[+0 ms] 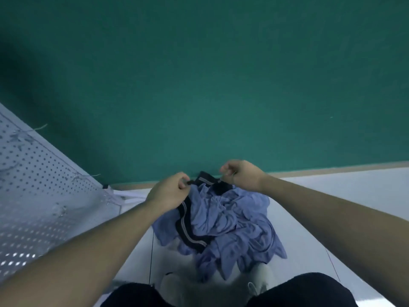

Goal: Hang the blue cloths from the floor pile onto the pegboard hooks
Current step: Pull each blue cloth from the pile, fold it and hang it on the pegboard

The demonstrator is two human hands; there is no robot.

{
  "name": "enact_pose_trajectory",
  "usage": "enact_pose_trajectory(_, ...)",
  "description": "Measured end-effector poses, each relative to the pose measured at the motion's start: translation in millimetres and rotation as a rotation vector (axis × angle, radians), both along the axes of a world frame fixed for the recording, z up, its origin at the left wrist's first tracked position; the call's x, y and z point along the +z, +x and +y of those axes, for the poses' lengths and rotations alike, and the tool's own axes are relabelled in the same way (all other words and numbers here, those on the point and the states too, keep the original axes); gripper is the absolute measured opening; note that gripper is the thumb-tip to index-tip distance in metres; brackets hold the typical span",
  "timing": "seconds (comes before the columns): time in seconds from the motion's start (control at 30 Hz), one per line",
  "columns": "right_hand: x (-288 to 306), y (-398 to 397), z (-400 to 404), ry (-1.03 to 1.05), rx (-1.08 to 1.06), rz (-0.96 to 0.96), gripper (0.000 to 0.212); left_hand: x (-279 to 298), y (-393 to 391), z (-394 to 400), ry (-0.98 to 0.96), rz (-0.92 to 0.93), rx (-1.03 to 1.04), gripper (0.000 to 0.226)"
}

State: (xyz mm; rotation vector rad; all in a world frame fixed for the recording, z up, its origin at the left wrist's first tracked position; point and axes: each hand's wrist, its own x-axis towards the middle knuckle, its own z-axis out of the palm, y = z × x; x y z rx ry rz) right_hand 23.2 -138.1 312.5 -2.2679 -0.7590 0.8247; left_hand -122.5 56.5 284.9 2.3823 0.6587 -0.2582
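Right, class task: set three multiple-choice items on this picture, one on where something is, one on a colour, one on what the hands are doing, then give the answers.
1. Where is the pegboard?
A. to the person's left
B. to the person's right
C. behind the pile

2. What colour is the wall?
A. white
B. green
C. red

3. What are the left hand and right hand doing?
A. hanging open
B. pressing flat on the floor
C. pinching the dark striped trim of a blue cloth

Answers: A, the pegboard fills the left edge; B, the wall is teal green; C, both hands' fingers are curled on the trim.
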Motion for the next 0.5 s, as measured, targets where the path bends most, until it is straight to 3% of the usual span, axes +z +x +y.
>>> enact_pose_trajectory(0.3,-194,17,23,-0.172,0.028,0.200,0.016,-176,21,1,-0.226,0.094,0.135,0.020)
enact_pose_trajectory(0.4,-236,22,17,-0.311,0.050,0.211,0.017,-219,31,-9,-0.270,0.167,0.084,0.019)
enact_pose_trajectory(0.5,-270,25,9,-0.322,-0.043,0.221,0.032,-252,41,-23,-0.286,0.196,0.006,0.026)
